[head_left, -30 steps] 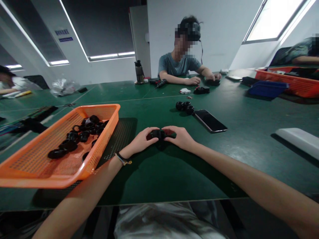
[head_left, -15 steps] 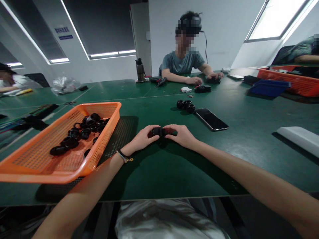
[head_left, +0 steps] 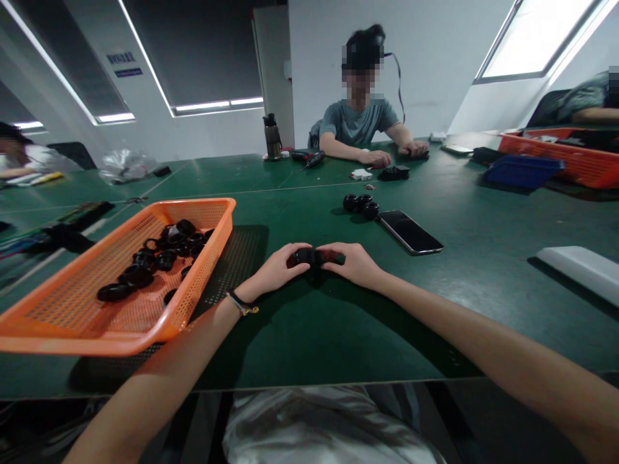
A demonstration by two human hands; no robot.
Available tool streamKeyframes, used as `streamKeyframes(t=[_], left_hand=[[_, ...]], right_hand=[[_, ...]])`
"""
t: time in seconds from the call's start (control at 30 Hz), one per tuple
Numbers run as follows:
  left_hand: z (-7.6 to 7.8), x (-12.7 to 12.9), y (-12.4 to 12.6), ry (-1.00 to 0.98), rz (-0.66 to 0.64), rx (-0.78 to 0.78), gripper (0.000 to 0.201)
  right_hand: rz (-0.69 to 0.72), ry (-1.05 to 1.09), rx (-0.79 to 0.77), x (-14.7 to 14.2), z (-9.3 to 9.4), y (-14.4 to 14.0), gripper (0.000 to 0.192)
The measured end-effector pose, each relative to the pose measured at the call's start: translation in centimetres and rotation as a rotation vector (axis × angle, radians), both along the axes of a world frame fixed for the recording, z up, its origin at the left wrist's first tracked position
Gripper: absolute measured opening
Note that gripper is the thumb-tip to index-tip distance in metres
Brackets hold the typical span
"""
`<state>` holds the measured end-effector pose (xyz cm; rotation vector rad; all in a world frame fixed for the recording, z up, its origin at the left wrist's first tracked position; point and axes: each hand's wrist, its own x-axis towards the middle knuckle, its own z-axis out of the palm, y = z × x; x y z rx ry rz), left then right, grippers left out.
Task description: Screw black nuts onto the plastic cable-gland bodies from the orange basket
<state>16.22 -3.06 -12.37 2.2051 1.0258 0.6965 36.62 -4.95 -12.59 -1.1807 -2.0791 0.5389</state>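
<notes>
Low over the green table [head_left: 309,348], my two hands meet at a small black round part [head_left: 305,256]. My left hand [head_left: 278,267] has thumb and fingers closed around its left side. From the other side my right hand [head_left: 356,263] pinches it, with some dark reddish area showing between thumb and fingers. Its exact kind is too dark to make out. Several shiny black round parts [head_left: 371,210] lie clustered beyond my right hand. Left of my hands, an orange basket [head_left: 193,303] holds several similar black ring-like parts [head_left: 136,276].
A phone [head_left: 410,232] lies beyond my right hand, and a white object [head_left: 583,270] sits at the right. Across the table a co-worker [head_left: 358,125] handles black items near a power drill [head_left: 309,158] and a bottle [head_left: 271,136]. Blue [head_left: 525,171] and orange-red bins [head_left: 580,158] stand far right.
My hands stay almost in place, still gripping the black round part. The co-worker opposite has turned the head and shifted position slightly.
</notes>
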Motion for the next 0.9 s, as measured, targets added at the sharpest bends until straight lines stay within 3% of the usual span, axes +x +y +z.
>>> streamKeyframes(t=[0.23, 0.6, 0.9], left_hand=[[-0.26, 0.03, 0.05, -0.017, 0.011, -0.011, 0.041], [0.0, 0.01, -0.08, 0.013, 0.011, 0.007, 0.042], [0.0, 0.04, -0.08, 0.007, 0.013, -0.001, 0.042]], right_hand=[[-0.004, -0.022, 0.071, 0.12, -0.01, 0.14, 0.029], [0.007, 0.036, -0.03, -0.06, 0.2, -0.09, 0.031], [0.026, 0.038, -0.028, -0.04, 0.11, -0.01, 0.027]])
